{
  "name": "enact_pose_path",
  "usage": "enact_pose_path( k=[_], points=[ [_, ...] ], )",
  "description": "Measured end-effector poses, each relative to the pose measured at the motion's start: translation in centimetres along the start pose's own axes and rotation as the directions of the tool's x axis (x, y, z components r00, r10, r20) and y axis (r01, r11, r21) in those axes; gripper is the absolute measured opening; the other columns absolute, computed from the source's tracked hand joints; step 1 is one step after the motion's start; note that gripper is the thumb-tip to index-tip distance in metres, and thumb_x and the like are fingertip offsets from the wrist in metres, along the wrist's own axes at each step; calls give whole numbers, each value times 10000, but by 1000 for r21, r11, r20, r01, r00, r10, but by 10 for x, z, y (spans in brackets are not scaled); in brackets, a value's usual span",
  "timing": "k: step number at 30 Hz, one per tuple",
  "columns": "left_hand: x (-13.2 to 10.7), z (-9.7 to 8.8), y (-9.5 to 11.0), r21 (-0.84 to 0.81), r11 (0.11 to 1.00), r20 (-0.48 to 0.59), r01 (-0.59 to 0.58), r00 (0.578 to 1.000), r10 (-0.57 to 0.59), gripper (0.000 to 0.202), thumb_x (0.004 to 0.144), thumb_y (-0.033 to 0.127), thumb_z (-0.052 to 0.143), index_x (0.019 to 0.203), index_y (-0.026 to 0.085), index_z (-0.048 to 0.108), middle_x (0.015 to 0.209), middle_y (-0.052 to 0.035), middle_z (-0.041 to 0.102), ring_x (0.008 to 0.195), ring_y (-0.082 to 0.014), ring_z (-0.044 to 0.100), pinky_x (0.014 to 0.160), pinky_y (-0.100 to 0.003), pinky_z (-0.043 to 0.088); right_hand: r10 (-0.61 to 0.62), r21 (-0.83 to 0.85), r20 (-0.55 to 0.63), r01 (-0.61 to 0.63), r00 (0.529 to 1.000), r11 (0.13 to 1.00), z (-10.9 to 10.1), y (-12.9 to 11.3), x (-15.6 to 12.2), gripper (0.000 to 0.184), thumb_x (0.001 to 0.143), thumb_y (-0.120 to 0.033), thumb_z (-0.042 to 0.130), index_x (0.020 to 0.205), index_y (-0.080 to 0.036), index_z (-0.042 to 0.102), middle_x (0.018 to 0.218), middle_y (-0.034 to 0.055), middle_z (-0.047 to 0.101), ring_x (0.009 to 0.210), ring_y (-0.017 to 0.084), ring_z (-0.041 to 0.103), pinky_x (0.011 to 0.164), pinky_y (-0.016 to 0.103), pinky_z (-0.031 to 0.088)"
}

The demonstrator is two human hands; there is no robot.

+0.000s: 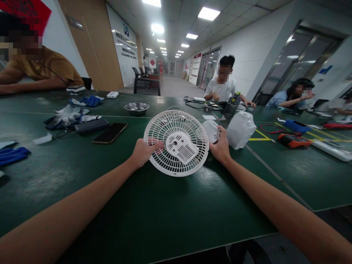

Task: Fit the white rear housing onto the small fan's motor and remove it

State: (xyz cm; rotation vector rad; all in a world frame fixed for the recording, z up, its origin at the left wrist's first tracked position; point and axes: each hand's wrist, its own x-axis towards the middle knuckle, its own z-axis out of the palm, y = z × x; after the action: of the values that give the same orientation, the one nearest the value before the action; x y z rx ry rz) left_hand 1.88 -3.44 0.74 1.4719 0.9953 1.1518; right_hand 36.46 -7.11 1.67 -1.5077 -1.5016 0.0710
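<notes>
A round white fan grille (154, 163) is tilted up in front of me, its slotted hub plate (183, 149) facing me. My left hand (143, 151) is closed on its left rim, with the thumb over the ribs and fingers showing behind them. Just right of the grille, my right hand (220, 147) is closed on a small white slotted plastic cover (211, 130). That hand is close to the grille's right rim; whether it touches the rim I cannot tell. Beside it stands a larger white plastic housing (241, 130) with vent slots.
Left on the green table (110, 205) lie a phone (110, 132), a dark case (92, 126) and gloves (67, 116). A metal bowl (136, 107) sits behind the grille. A bottle (232, 104) and an orange meter (294, 140) are right. Several people sit around.
</notes>
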Motion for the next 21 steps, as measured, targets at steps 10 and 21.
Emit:
enact_pose_path(
  k=[10, 21],
  points=[
    [8, -4, -8, 11, 997, -62, 73, 995, -72, 287, 738, 314, 861, 942, 131, 774, 864, -105, 797, 772, -256, 776, 701, -396, 656, -6, -394, 110, 49, 994, 918, -17, 36, 4, 831, 753, -412, 731, 1487, -250, 377, 1334, 169, 452, 1148, 367, 572, 988, 574, 494],
    [3, 0, 5, -71, 983, -45, 169, 984, -173, 180, 775, 228, 831, 916, 136, 766, 866, -89, 796, 764, -224, 769, 728, -372, 648, -114, -371, -473, -80, 874, 925, -90, 79, 36, 864, 629, -334, 751, 1404, -218, 386, 1415, 174, 450, 1354, 401, 421, 1123, 624, 327]
  ],
)
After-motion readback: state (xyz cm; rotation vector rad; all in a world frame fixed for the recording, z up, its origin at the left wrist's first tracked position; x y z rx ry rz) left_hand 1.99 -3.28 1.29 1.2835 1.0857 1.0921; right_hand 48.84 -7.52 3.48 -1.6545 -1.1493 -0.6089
